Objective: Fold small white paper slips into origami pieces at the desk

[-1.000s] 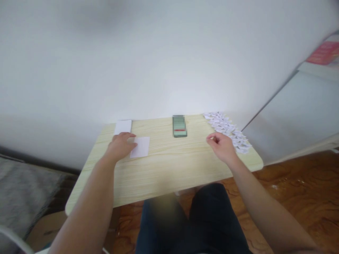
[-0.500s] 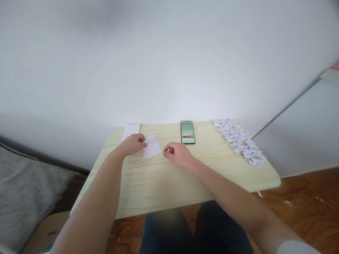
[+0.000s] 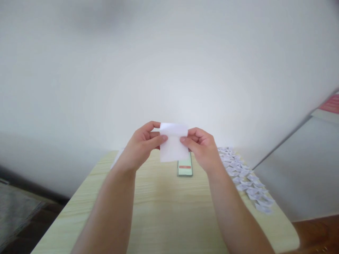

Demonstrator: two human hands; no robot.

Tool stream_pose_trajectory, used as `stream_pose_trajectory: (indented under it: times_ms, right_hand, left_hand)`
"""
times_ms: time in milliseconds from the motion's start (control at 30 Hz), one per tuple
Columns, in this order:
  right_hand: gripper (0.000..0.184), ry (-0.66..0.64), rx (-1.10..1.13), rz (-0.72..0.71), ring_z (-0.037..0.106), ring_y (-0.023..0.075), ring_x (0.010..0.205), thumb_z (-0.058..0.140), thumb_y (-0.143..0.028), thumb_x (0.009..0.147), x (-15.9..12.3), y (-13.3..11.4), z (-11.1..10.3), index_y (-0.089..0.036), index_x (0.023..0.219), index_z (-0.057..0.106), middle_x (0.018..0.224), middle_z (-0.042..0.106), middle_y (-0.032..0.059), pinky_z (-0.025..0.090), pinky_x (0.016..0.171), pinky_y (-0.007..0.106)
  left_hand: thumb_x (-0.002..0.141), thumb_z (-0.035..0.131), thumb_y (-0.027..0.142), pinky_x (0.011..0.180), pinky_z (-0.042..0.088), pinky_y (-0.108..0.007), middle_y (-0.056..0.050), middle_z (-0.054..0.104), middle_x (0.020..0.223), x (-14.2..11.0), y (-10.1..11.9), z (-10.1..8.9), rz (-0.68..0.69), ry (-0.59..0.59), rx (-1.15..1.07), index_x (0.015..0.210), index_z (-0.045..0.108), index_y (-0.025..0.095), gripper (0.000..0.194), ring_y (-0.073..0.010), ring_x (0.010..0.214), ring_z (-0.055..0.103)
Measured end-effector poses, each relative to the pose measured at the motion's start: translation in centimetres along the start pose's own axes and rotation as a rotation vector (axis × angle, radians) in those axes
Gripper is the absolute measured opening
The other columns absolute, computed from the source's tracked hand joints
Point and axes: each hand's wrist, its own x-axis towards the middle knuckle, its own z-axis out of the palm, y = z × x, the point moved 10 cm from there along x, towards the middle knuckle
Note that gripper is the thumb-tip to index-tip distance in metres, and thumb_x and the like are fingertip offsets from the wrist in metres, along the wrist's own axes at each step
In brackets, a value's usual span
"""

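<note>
A small white sheet of paper point(image 3: 174, 151) is held up above the table between both hands, its upper part curving over. My left hand point(image 3: 143, 144) pinches its left edge, thumb in front and fingers behind. On the opposite edge, my right hand point(image 3: 202, 144) grips the paper the same way. Behind and below the sheet lies a phone point(image 3: 185, 169) with a lit green screen, its upper part covered by the paper.
Several folded white paper pieces point(image 3: 245, 180) lie in rows along the table's right side. At the back left, a white paper stack point(image 3: 116, 158) is partly hidden by my left arm. The wooden table point(image 3: 169, 211) meets a white wall point(image 3: 169, 70).
The paper has been lifted off the table and raised to the middle. My right hand, empty before, has taken hold of its right edge. The camera view has tilted upward.
</note>
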Motion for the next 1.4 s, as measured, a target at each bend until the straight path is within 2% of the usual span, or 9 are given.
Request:
stream_pose_trajectory:
  times_ms: [200, 367, 733, 900, 1033, 1100, 1233, 1300, 1400]
  right_hand:
    - [0.017, 0.149, 0.033, -0.074, 0.057, 0.0114, 0.059, 0.081, -0.033, 0.084, 0.2, -0.8, -3.1, -0.023, 0.093, 0.071, 0.066, 0.065, -0.0048, 0.048, 0.056, 0.024]
    - [0.005, 0.098, 0.007, -0.065, 0.061, 0.0122, 0.063, 0.075, -0.026, 0.087, 0.0, -1.0, -3.4, -0.026, 0.092, 0.077, 0.072, 0.070, -0.0030, 0.051, 0.057, 0.025]
    - [0.026, 0.009, 0.035, -0.050, 0.068, 0.0148, 0.077, 0.061, -0.011, 0.088, -0.4, -1.5, -2.8, -0.025, 0.090, 0.083, 0.089, 0.076, 0.0015, 0.055, 0.062, 0.025]
    - [0.030, -0.053, 0.273, 0.055, 0.073, 0.0206, 0.069, 0.060, -0.030, 0.096, -0.3, -0.9, -2.0, -0.028, 0.124, 0.073, 0.084, 0.075, 0.0007, 0.064, 0.059, 0.037]
    - [0.035, -0.088, 0.204, 0.094, 0.073, 0.0207, 0.064, 0.064, -0.050, 0.097, -0.6, -0.6, -1.2, -0.019, 0.105, 0.075, 0.088, 0.078, 0.0071, 0.063, 0.057, 0.036]
    - [0.027, -0.022, 0.091, 0.051, 0.073, 0.0188, 0.067, 0.073, -0.045, 0.092, -0.6, -1.0, -1.8, -0.019, 0.097, 0.075, 0.082, 0.077, 0.0053, 0.063, 0.063, 0.033]
    - [0.018, 0.131, -0.062, -0.074, 0.072, 0.0169, 0.075, 0.075, -0.039, 0.092, -0.7, -2.5, -3.4, -0.021, 0.093, 0.074, 0.076, 0.074, 0.0010, 0.060, 0.072, 0.030]
    - [0.017, 0.115, -0.135, -0.091, 0.072, 0.0167, 0.076, 0.072, -0.037, 0.094, -0.9, -3.1, -3.4, -0.021, 0.091, 0.072, 0.077, 0.074, 0.0007, 0.058, 0.071, 0.029]
    - [0.014, -0.010, -0.280, -0.046, 0.071, 0.0170, 0.078, 0.068, -0.035, 0.097, -1.5, -3.1, -2.4, -0.022, 0.093, 0.071, 0.081, 0.074, 0.0011, 0.054, 0.069, 0.028]
  left_hand:
    - [0.092, 0.072, 0.029, 0.062, 0.054, -0.028, 0.001, 0.068, 0.065, 0.3, 0.5, 1.6, 0.068, 0.036, -0.034, 0.108, 0.067, 0.022, 0.019, -0.0142, 0.060, 0.062]
    - [0.091, 0.069, 0.017, 0.059, 0.051, -0.023, 0.000, 0.067, 0.069, 0.1, 1.1, 1.5, 0.157, 0.146, -0.023, 0.096, 0.076, 0.022, 0.010, -0.0122, 0.064, 0.060]
    - [0.089, 0.060, 0.007, 0.059, 0.045, -0.023, -0.001, 0.063, 0.071, -0.6, 1.7, 1.7, 0.189, 0.142, -0.103, 0.089, 0.077, 0.021, 0.022, -0.0112, 0.068, 0.055]
    - [0.089, 0.064, 0.010, 0.062, 0.044, -0.026, -0.001, 0.066, 0.075, -1.2, 2.7, 0.9, 0.311, 0.297, -0.045, 0.086, 0.077, 0.021, 0.017, -0.0131, 0.070, 0.056]
    - [0.091, 0.066, 0.012, 0.067, 0.047, -0.027, -0.002, 0.072, 0.084, -2.2, 4.0, 1.1, 0.446, 0.415, 0.121, 0.092, 0.077, 0.022, 0.015, -0.0149, 0.077, 0.062]
    - [0.092, 0.066, 0.013, 0.073, 0.049, -0.029, -0.002, 0.074, 0.089, -2.2, 4.0, 1.5, 0.459, 0.384, 0.193, 0.095, 0.078, 0.023, 0.015, -0.0162, 0.082, 0.065]
    - [0.090, 0.068, 0.015, 0.090, 0.051, -0.036, -0.007, 0.075, 0.111, -1.5, 3.5, 2.6, 0.423, 0.143, 0.192, 0.093, 0.079, 0.022, 0.013, -0.0237, 0.104, 0.067]
    - [0.089, 0.071, 0.020, 0.093, 0.051, -0.037, -0.009, 0.073, 0.113, -1.4, 3.7, 2.3, 0.434, 0.106, 0.138, 0.096, 0.080, 0.021, 0.012, -0.0263, 0.109, 0.065]
    - [0.091, 0.071, 0.028, 0.080, 0.051, -0.031, -0.005, 0.070, 0.091, -1.3, 3.5, 1.1, 0.381, 0.180, 0.072, 0.110, 0.079, 0.023, 0.021, -0.0204, 0.091, 0.063]
